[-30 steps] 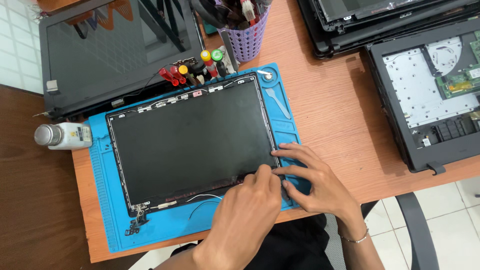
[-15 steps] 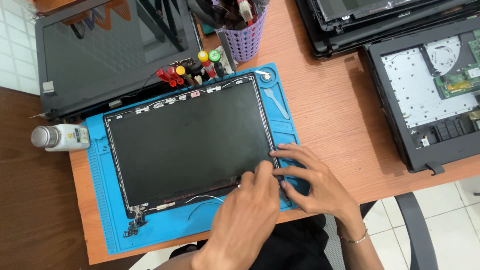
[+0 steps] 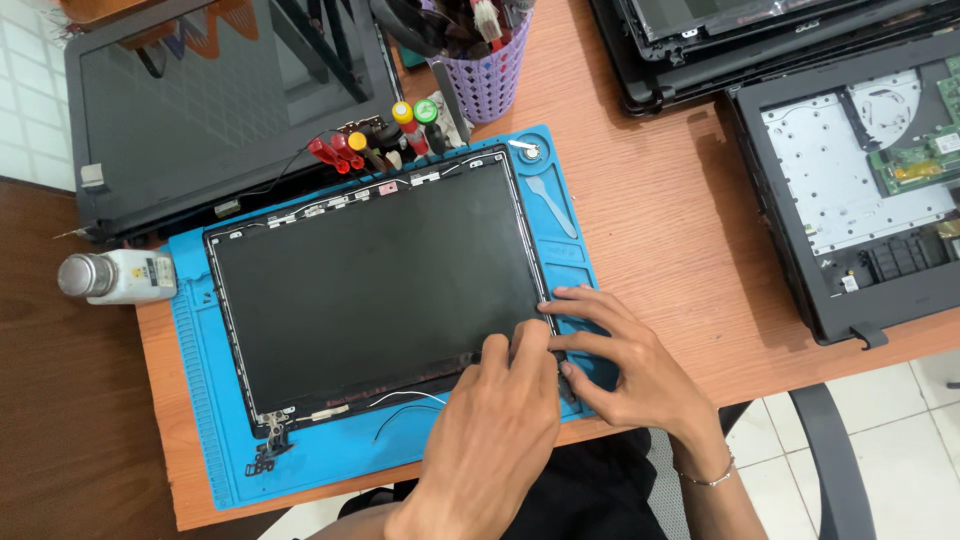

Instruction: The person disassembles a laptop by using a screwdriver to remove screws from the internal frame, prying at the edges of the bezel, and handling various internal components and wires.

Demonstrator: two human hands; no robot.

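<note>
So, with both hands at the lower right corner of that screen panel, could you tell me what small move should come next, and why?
Probably ease that corner up gently. Both the left hand and right hand have fingertips on the corner of the screen panel, which lies flat in its frame on the blue mat.

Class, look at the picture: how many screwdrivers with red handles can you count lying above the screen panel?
3, side by side just above the screen panel's top edge: left red handle, middle, right with a yellow cap. Others may be hidden in the purple basket.
</note>
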